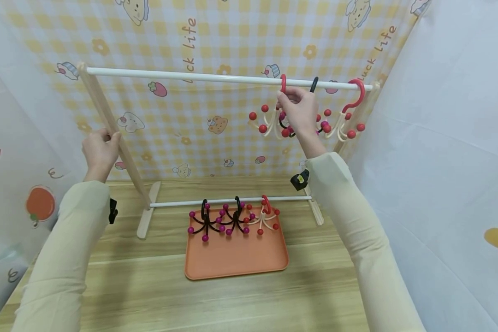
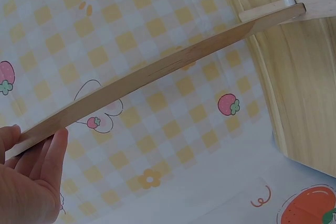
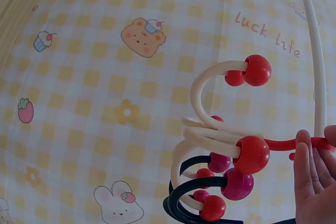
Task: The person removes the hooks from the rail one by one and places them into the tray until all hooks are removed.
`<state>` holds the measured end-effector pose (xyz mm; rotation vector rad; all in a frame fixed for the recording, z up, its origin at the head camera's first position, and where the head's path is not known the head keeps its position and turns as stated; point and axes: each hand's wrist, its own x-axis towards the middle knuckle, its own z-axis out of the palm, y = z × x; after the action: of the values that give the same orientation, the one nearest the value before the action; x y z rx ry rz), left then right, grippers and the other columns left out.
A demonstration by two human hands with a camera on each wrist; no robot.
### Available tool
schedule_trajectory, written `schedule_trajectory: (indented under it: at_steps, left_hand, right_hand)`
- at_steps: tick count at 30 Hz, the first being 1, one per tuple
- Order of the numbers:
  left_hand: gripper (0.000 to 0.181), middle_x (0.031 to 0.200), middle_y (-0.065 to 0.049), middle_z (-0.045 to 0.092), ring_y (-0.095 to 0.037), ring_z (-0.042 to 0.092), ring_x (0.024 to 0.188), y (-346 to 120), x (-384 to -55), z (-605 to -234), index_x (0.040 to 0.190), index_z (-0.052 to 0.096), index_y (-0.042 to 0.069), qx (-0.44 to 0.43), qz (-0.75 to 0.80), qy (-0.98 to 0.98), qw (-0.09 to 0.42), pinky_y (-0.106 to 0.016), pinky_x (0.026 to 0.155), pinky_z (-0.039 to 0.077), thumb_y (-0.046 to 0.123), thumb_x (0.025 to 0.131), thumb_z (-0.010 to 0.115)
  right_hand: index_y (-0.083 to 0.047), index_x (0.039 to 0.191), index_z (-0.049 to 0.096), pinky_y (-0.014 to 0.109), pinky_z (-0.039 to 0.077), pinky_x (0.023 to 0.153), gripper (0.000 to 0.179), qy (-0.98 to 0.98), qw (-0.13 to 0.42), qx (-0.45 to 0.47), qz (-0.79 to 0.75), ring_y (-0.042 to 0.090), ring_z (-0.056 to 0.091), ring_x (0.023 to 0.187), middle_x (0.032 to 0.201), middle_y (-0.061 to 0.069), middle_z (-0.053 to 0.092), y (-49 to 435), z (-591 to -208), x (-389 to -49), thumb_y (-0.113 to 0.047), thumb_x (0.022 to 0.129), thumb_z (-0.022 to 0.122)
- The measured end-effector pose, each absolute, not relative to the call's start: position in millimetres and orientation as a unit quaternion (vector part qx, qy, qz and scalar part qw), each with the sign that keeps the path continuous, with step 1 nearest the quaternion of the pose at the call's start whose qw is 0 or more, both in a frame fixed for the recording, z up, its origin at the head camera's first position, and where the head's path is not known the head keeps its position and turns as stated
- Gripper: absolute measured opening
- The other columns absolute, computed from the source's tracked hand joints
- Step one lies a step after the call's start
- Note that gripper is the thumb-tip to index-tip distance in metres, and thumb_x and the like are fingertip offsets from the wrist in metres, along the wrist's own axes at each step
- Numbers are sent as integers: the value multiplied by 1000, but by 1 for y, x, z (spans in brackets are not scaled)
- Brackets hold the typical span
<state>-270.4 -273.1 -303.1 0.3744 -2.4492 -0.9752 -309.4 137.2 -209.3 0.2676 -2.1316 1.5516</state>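
A white rail (image 1: 170, 75) spans the top of a wooden rack. My right hand (image 1: 302, 110) pinches the red stem of a multi-arm hook hanger (image 3: 278, 144), whose cream arms end in red balls. Its red hook (image 1: 283, 79) loops over the rail. Just right of it hangs a black hanger (image 1: 314, 84) with magenta balls, partly hidden by the hand. Farther right, another red-hooked cream hanger (image 1: 360, 94) hangs near the rail's end. My left hand (image 1: 101, 150) grips the left wooden post (image 1: 128, 162), thumb and fingers on opposite sides in the left wrist view.
Below, an orange tray (image 1: 236, 260) on the wooden table (image 1: 157, 295) holds two black hangers (image 1: 206, 221) and one red-hooked cream hanger (image 1: 262, 219). A lower white bar (image 1: 174, 203) joins the rack's feet (image 1: 149, 216) behind the tray. A checked cloth (image 1: 216, 46) hangs behind.
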Motion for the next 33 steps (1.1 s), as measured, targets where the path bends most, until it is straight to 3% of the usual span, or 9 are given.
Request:
schedule_trajectory:
  at_steps: [8, 15, 26, 33]
  left_hand:
    - [37, 100, -24, 60, -12, 52, 70, -273, -270, -303, 90, 59, -6, 133, -352, -894, 242, -10, 48, 32, 27, 92, 43]
    - [38, 101, -25, 58, -30, 55, 84, -273, -270, -304, 90, 58, -7, 132, -356, -894, 238, -11, 48, 33, 28, 92, 42]
    - [38, 102, -23, 59, -33, 56, 89, -273, -270, -303, 88, 57, -6, 137, -356, -893, 241, -16, 56, 35, 28, 91, 42]
    - [38, 102, -24, 58, -34, 55, 92, -272, -268, -303, 91, 58, -7, 136, -356, -892, 243, -21, 62, 35, 27, 92, 41]
  right_hand:
    - [1, 99, 64, 22, 46, 66, 24, -770, 241, 101, 582, 18, 60, 73, 82, 9, 65, 138, -206, -309, -16, 82, 63]
    - [2, 100, 63, 24, 47, 69, 25, -745, 233, 118, 614, 23, 60, 76, 85, 15, 64, 136, -195, -295, -15, 82, 63]
    - [7, 97, 61, 25, 47, 70, 21, -738, 231, 158, 614, 24, 60, 76, 86, 17, 64, 124, -189, -257, -8, 83, 61]
    - [6, 97, 61, 21, 46, 63, 21, -749, 215, 168, 604, 23, 61, 75, 84, 17, 64, 121, -202, -247, -10, 83, 61]
